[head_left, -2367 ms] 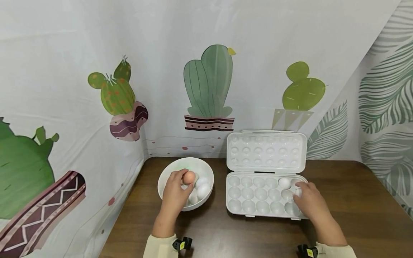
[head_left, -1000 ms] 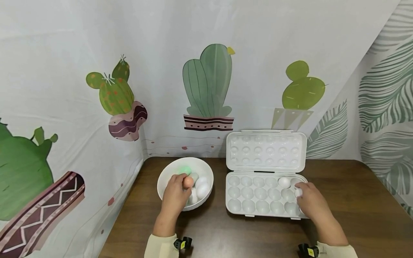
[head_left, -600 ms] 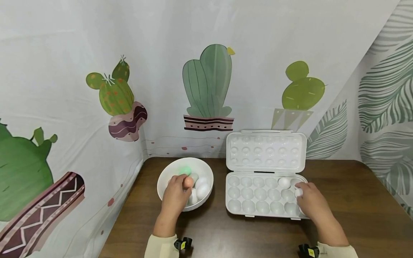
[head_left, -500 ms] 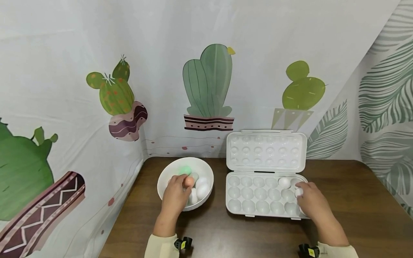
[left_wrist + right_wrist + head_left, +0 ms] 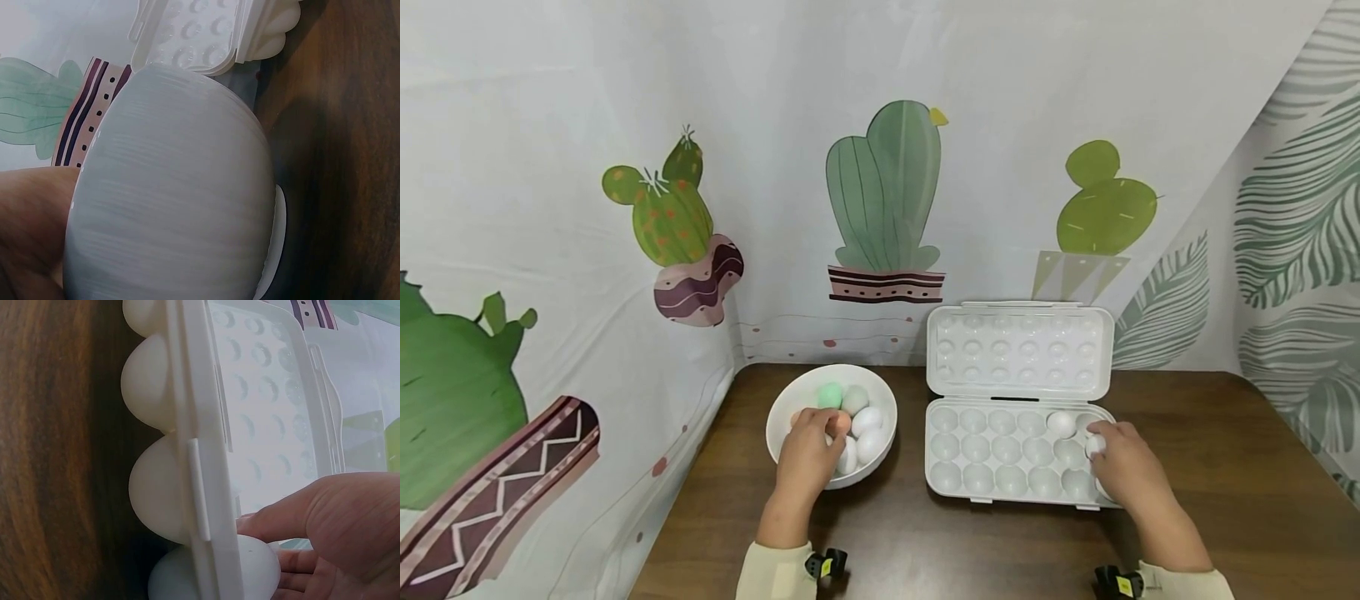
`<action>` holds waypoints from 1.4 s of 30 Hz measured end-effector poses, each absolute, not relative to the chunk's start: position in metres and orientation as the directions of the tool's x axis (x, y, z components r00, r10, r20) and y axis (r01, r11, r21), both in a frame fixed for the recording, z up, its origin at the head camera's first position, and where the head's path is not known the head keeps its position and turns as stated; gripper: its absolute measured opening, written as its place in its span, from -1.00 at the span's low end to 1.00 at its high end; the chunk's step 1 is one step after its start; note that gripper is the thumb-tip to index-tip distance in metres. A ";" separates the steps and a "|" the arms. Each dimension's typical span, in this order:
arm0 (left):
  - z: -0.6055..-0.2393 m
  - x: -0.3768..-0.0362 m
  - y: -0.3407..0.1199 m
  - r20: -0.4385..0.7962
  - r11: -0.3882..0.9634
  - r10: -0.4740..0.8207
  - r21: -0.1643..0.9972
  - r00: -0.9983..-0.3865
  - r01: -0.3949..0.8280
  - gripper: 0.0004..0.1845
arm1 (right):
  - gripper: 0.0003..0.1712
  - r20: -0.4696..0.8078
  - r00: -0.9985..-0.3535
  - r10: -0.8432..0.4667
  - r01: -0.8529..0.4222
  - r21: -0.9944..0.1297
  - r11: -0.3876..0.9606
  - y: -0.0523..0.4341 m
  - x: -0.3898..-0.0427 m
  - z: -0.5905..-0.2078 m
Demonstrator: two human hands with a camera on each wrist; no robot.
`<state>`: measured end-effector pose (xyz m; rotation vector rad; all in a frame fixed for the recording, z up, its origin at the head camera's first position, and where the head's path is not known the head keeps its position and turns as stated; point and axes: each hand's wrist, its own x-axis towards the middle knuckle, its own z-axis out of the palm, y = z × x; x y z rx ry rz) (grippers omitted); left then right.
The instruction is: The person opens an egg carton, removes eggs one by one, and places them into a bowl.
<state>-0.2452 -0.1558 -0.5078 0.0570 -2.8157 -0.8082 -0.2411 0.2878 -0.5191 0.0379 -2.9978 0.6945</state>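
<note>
Gripping eggs in both hands, we work low in the frame.

Our left hand (image 5: pixel 807 454) pinches a brown egg (image 5: pixel 841 424) over the bowl (image 5: pixel 782 412) at lower centre, above white, grey and green eggs. Our right hand (image 5: pixel 1123 468) curls round a white egg (image 5: pixel 1095 445) at the tray's (image 5: pixel 992 497) right edge, lower right; another egg (image 5: pixel 1061 424) sits just beside, lid (image 5: pixel 1018 352) open behind.
</note>
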 end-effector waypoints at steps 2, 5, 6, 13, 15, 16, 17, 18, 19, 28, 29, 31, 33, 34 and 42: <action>-0.508 -0.245 -0.156 0.190 0.849 -0.096 0.529 -0.977 0.020 -0.63 | -0.54 0.067 -0.998 -0.009 -0.037 -0.437 0.899 0.288 -0.241 -0.519; -0.507 -0.245 -0.156 0.186 0.849 -0.098 0.528 -0.978 0.015 -0.63 | -0.53 0.064 -0.998 -0.007 -0.035 -0.437 0.899 0.288 -0.242 -0.519; -0.507 -0.245 -0.156 0.184 0.849 -0.099 0.528 -0.978 0.013 -0.63 | -0.53 0.063 -0.998 -0.007 -0.034 -0.437 0.899 0.287 -0.241 -0.518; -0.506 -0.244 -0.155 0.179 0.852 -0.101 0.523 -0.979 0.007 -0.63 | -0.52 0.053 -0.999 0.001 -0.022 -0.440 0.898 0.287 -0.241 -0.517; -0.506 -0.244 -0.155 0.182 0.853 -0.099 0.522 -0.978 0.010 -0.63 | -0.52 0.052 -0.999 0.004 -0.019 -0.445 0.895 0.287 -0.240 -0.516; -0.506 -0.244 -0.155 0.184 0.852 -0.100 0.523 -0.978 0.012 -0.63 | -0.52 0.053 -0.999 0.005 -0.019 -0.448 0.894 0.287 -0.240 -0.516; -0.506 -0.244 -0.155 0.188 0.852 -0.099 0.523 -0.977 0.014 -0.63 | -0.52 0.056 -0.998 0.006 -0.020 -0.451 0.892 0.287 -0.240 -0.515; -0.506 -0.244 -0.155 0.190 0.851 -0.099 0.525 -0.977 0.015 -0.64 | -0.52 0.058 -0.998 0.007 -0.020 -0.455 0.890 0.287 -0.240 -0.515; -0.506 -0.244 -0.154 0.193 0.851 -0.099 0.525 -0.976 0.017 -0.64 | -0.52 0.060 -0.998 0.008 -0.021 -0.458 0.889 0.287 -0.240 -0.514; -0.508 -0.244 -0.155 0.199 0.842 -0.103 0.539 -0.975 0.021 -0.64 | -0.52 0.104 -0.995 0.015 -0.035 -0.461 0.887 0.285 -0.238 -0.511; -0.508 -0.244 -0.155 0.203 0.839 -0.103 0.544 -0.974 0.025 -0.65 | -0.52 0.107 -0.994 0.016 -0.036 -0.463 0.885 0.285 -0.238 -0.511; -0.508 -0.245 -0.155 0.210 0.833 -0.102 0.552 -0.972 0.032 -0.66 | -0.51 0.114 -0.993 0.018 -0.038 -0.469 0.882 0.284 -0.238 -0.511; -0.508 -0.245 -0.155 0.218 0.827 -0.101 0.561 -0.971 0.040 -0.69 | -0.51 0.121 -0.992 0.020 -0.041 -0.476 0.879 0.283 -0.238 -0.510; -0.509 -0.245 -0.155 0.220 0.823 -0.101 0.566 -0.970 0.043 -0.70 | -0.51 0.124 -0.992 0.020 -0.043 -0.480 0.876 0.282 -0.238 -0.510; -0.507 -0.246 -0.156 0.247 0.793 -0.120 0.606 -0.962 0.057 -0.76 | -0.52 0.195 -0.981 0.003 -0.095 -0.489 0.867 0.277 -0.238 -0.511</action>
